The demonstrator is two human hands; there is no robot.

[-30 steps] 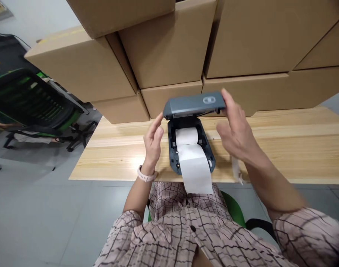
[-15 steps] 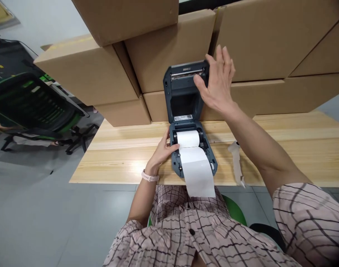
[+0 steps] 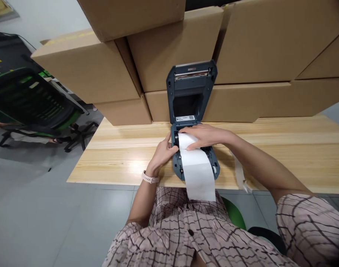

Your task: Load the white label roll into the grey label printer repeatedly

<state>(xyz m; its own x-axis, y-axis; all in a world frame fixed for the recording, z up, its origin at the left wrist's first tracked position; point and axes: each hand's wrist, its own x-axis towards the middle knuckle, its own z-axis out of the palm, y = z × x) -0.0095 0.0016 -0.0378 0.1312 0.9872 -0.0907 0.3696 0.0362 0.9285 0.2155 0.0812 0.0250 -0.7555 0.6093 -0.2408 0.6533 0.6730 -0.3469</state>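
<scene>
A dark grey label printer [image 3: 177,168] sits on the wooden table with its lid [image 3: 191,89] raised against the boxes. Inside it lies a white label roll [image 3: 186,141], and a strip of its paper [image 3: 199,178] runs forward over the front edge and hangs past the table. My left hand [image 3: 162,152] grips the printer's left side, thumb on the rim beside the roll. Across the roll lies my right hand [image 3: 204,135], fingers over its far side and thumb on its near side. The roll's right end is hidden beneath this hand.
Stacked cardboard boxes [image 3: 163,48] stand right behind the printer. A torn paper strip [image 3: 240,173] lies on the table [image 3: 116,152] to the right, partly under my forearm. An office chair [image 3: 32,100] and part of another person are at the left.
My right hand has left the raised lid and come down onto the label roll. The lid stays up, and my left hand keeps its place on the printer's side.
</scene>
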